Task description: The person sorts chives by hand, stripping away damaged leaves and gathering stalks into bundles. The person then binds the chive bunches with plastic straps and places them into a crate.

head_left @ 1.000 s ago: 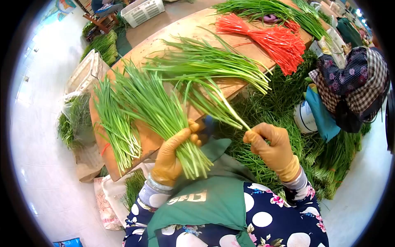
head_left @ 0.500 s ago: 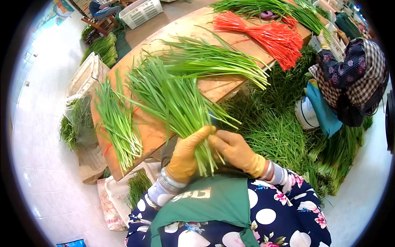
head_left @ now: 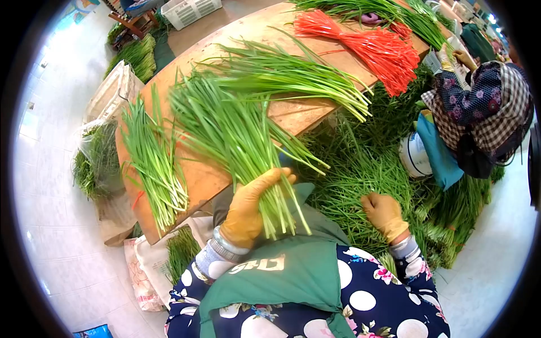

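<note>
Smooth-gloved left hand (head_left: 248,208) around slender stalks (head_left: 242,138), curved wooden tabletop (head_left: 251,32)

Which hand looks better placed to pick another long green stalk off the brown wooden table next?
Probably the right hand: no stalk shows in it, whereas the left hand, though closer, grips a thick bunch of long green stalks.

Looks like smooth wood on the table (head_left: 298,115); gleams like thin plastic in the red strips (head_left: 378,48). Shows a smooth, rubbery finish on the left glove (head_left: 247,209), matt cloth on the apron (head_left: 298,284), glossy floor tiles (head_left: 62,225).
</note>
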The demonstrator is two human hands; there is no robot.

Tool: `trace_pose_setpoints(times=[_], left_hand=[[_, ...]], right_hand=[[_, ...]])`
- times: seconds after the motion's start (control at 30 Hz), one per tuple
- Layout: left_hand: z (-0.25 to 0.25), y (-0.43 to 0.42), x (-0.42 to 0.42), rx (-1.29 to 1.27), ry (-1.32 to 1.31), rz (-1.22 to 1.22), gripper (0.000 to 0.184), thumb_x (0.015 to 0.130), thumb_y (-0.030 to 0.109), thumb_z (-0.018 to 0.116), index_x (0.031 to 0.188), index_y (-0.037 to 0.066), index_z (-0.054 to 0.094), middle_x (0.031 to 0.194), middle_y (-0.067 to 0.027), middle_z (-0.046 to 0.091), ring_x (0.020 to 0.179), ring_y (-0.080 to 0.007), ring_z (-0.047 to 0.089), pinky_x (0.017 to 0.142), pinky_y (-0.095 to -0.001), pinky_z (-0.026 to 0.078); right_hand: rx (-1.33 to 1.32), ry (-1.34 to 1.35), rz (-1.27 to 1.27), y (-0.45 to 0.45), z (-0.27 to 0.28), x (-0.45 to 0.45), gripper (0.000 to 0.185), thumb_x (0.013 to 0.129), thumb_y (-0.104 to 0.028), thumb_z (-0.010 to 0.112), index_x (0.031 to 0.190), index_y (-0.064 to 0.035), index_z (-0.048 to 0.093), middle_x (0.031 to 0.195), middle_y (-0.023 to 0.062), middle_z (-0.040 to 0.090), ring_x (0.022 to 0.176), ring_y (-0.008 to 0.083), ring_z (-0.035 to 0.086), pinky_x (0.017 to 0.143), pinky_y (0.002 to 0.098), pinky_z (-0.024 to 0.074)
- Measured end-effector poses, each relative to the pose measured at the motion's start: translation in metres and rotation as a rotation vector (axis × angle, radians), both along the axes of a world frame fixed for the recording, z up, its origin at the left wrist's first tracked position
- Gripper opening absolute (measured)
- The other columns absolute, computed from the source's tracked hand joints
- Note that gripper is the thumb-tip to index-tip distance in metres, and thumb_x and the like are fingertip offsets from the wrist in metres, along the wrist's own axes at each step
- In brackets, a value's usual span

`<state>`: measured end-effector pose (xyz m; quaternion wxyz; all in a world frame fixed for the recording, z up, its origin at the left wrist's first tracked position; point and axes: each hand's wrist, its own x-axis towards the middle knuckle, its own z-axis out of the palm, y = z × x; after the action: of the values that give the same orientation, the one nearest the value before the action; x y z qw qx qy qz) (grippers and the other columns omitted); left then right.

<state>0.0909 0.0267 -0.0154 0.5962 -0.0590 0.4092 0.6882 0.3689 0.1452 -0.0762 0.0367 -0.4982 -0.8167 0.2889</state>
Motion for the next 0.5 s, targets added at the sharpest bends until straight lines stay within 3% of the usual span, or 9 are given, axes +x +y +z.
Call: trace_pose_setpoints(times=[0.03,0.07,0.17,0.23,0.3,0.33,0.37,0.43,0.5], left_hand=[[-0.003,-0.001,-0.002,0.004,0.035,-0.049,0.019,0.088,0.008,0.065,0.104,0.0,0.064,0.099,-0.0112,0.069,0.09,-0.0219,0.067,0.076,-0.0353,0.057],[-0.006,-0.001,-0.004,0.006,0.069,-0.095,0.021,0.088,0.01,0.066,0.107,0.001,0.064,0.102,-0.0101,0.068,0.092,-0.0202,0.065,0.075,-0.032,0.055],[-0.009,0.0,-0.005,0.027,0.056,-0.089,0.023,0.087,0.009,0.067,0.109,0.001,0.063,0.104,-0.0098,0.068,0.091,-0.0204,0.065,0.074,-0.0314,0.055],[-0.009,0.001,-0.005,0.042,0.082,-0.111,0.028,0.088,0.011,0.066,0.113,0.001,0.061,0.107,-0.0098,0.068,0.092,-0.02,0.064,0.076,-0.0316,0.054],[-0.007,0.0,-0.006,0.078,0.069,-0.116,0.031,0.089,0.013,0.064,0.118,0.002,0.058,0.112,-0.0104,0.066,0.096,-0.0189,0.063,0.079,-0.0317,0.053],[-0.008,-0.004,-0.008,0.087,0.11,-0.144,0.036,0.092,0.019,0.061,0.123,0.002,0.056,0.116,-0.011,0.064,0.101,-0.019,0.062,0.085,-0.0339,0.051],[-0.007,-0.006,-0.01,0.084,0.115,-0.134,0.036,0.092,0.019,0.061,0.123,0.002,0.056,0.116,-0.011,0.064,0.101,-0.019,0.062,0.085,-0.0339,0.051],[-0.008,-0.012,-0.012,0.084,0.147,-0.159,0.041,0.093,0.025,0.058,0.126,0.001,0.054,0.119,-0.0118,0.062,0.107,-0.0207,0.059,0.089,-0.0362,0.049],[-0.014,-0.014,-0.013,0.068,0.167,-0.207,0.047,0.092,0.028,0.056,0.13,0.0,0.051,0.124,-0.0131,0.06,0.113,-0.0222,0.056,0.092,-0.0375,0.047]], right_hand=[[0.209,-0.33,0.102,0.006,0.006,-0.001,0.033,0.092,-0.032,0.058,0.078,-0.0032,0.066,0.061,0.0153,0.058,0.051,0.0282,0.057,0.053,0.0385,0.0462],[0.193,-0.24,0.058,0.007,0.018,-0.008,0.034,0.09,-0.034,0.06,0.079,-0.0036,0.066,0.062,0.0134,0.059,0.055,0.0306,0.058,0.053,0.0386,0.0462],[-0.199,0.484,0.165,-0.008,0.076,-0.064,0.032,0.091,-0.036,0.06,0.084,-0.0057,0.066,0.071,0.0147,0.063,0.065,0.031,0.063,0.06,0.0394,0.0496],[-0.218,0.456,0.385,-0.016,0.086,-0.092,0.034,0.089,-0.038,0.061,0.083,-0.0052,0.065,0.074,0.0159,0.064,0.071,0.0348,0.062,0.064,0.0392,0.0499],[-0.237,0.386,0.53,-0.022,0.077,-0.107,0.025,0.09,-0.027,0.063,0.091,-0.0022,0.065,0.073,0.014,0.063,0.063,0.027,0.061,0.06,0.0338,0.049],[-0.242,0.417,0.562,-0.023,0.068,-0.11,0.027,0.093,-0.028,0.059,0.086,-0.0023,0.065,0.069,0.0101,0.063,0.059,0.02,0.059,0.055,0.0312,0.047],[-0.245,0.421,0.573,-0.022,0.065,-0.111,0.027,0.093,-0.028,0.059,0.086,-0.0023,0.065,0.069,0.0101,0.063,0.059,0.02,0.059,0.055,0.0312,0.047],[-0.824,0.59,0.196,-0.023,0.061,-0.111,0.033,0.098,-0.031,0.052,0.082,-0.0039,0.064,0.066,0.0039,0.06,0.056,0.0108,0.055,0.051,0.0248,0.0431],[-0.88,0.601,0.146,-0.018,0.062,-0.115,0.038,0.1,-0.034,0.046,0.083,-0.0056,0.063,0.066,-0.0009,0.057,0.055,0.0049,0.048,0.049,0.0198,0.0386]])
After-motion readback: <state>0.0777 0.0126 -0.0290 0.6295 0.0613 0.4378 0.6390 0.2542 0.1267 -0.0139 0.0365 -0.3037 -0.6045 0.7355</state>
